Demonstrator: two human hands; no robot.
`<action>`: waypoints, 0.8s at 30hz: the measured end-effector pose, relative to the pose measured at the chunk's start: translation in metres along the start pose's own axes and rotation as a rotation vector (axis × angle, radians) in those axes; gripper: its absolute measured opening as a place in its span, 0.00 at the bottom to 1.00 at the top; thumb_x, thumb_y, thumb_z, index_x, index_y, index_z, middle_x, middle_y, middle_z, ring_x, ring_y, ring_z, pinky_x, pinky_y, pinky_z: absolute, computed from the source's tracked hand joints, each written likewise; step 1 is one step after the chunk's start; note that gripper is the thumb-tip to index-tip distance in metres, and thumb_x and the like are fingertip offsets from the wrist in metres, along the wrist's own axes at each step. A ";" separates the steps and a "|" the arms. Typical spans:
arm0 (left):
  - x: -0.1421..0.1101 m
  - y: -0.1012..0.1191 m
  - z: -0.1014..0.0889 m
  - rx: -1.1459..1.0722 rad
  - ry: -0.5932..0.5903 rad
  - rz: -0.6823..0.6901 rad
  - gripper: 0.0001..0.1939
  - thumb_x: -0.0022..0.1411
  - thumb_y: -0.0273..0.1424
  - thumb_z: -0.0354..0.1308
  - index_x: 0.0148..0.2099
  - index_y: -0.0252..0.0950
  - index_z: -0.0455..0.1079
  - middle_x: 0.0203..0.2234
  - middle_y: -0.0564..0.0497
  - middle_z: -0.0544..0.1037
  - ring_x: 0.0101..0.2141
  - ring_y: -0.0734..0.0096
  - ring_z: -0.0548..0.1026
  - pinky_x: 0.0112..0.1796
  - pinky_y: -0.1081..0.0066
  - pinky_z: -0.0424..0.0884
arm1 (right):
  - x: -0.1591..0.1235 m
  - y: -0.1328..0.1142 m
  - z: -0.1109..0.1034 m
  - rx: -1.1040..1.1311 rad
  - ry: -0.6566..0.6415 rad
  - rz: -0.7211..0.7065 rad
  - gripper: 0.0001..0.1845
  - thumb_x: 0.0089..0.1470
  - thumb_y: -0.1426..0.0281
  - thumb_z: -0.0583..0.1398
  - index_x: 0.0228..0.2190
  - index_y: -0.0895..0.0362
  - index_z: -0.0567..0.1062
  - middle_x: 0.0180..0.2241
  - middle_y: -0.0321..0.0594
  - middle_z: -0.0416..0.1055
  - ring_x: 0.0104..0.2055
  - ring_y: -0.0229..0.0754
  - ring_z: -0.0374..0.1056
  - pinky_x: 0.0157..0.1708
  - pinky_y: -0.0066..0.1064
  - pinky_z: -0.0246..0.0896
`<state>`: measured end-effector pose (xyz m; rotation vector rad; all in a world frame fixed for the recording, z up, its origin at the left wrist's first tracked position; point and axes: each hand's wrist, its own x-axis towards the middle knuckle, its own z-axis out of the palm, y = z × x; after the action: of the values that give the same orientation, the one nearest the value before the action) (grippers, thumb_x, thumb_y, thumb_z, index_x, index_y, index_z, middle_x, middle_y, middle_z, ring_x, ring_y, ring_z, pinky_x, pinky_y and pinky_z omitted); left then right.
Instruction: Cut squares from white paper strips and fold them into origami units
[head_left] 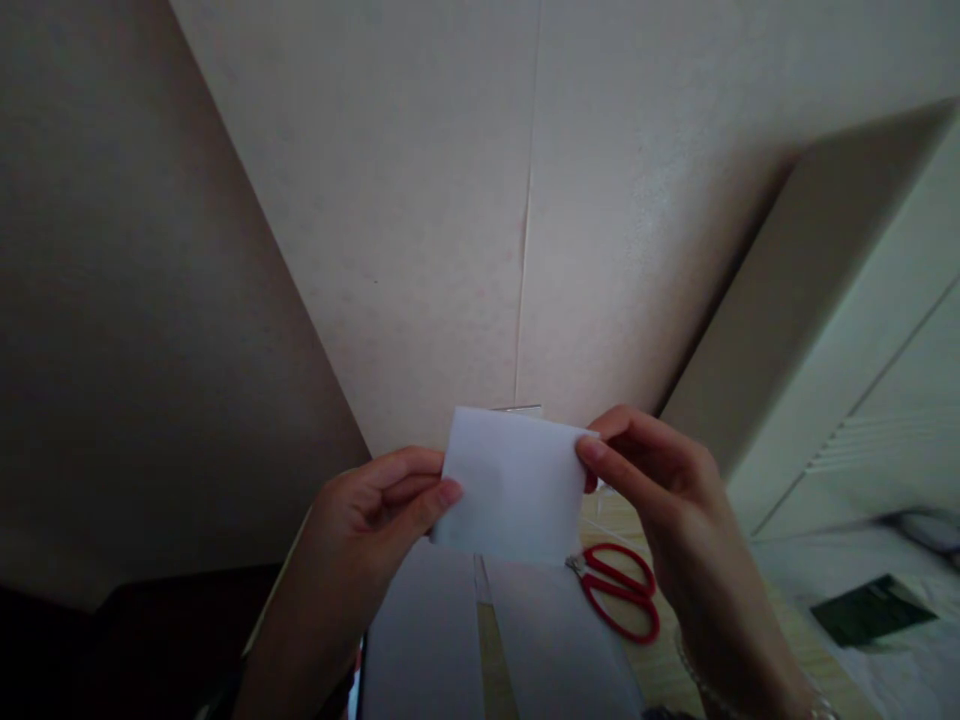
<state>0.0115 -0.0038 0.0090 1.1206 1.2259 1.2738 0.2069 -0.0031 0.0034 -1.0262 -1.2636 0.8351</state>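
Observation:
A small white piece of paper (514, 485) is held up between my two hands, above the table. My left hand (375, 520) pinches its left edge, thumb in front and fingers behind. At the upper right corner, my right hand (656, 480) grips the same paper between thumb and fingers. Below it lie two larger white sheets, one on the left (424, 630) and one on the right (559, 635), with a narrow strip of wood showing between them. Red-handled scissors (622, 592) rest beside the right sheet, their blades mostly hidden.
The light wood table (675, 665) meets a pale wall (420, 220) behind. On the right stands a cream cabinet (862, 400). A dark green flat item (870, 608) lies on whitish material at the lower right, near a blurred dark-rimmed object (926, 525).

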 end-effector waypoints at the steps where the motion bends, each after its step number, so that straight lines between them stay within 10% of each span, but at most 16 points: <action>1: 0.001 0.000 -0.001 0.023 -0.005 0.004 0.05 0.47 0.32 0.72 0.26 0.39 0.79 0.18 0.57 0.82 0.21 0.74 0.76 0.22 0.81 0.67 | 0.000 0.000 0.000 -0.010 0.002 -0.005 0.13 0.57 0.69 0.65 0.21 0.55 0.74 0.21 0.31 0.68 0.27 0.35 0.64 0.28 0.26 0.56; 24: 0.003 0.000 -0.002 0.069 -0.087 -0.026 0.05 0.47 0.29 0.69 0.30 0.39 0.78 0.24 0.54 0.86 0.27 0.64 0.84 0.28 0.72 0.79 | 0.001 0.001 -0.004 -0.046 0.027 -0.017 0.13 0.58 0.68 0.65 0.22 0.55 0.74 0.21 0.31 0.68 0.26 0.35 0.64 0.28 0.27 0.56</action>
<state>0.0093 -0.0009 0.0084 1.1936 1.2233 1.1587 0.2107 -0.0025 0.0024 -1.0586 -1.2724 0.7798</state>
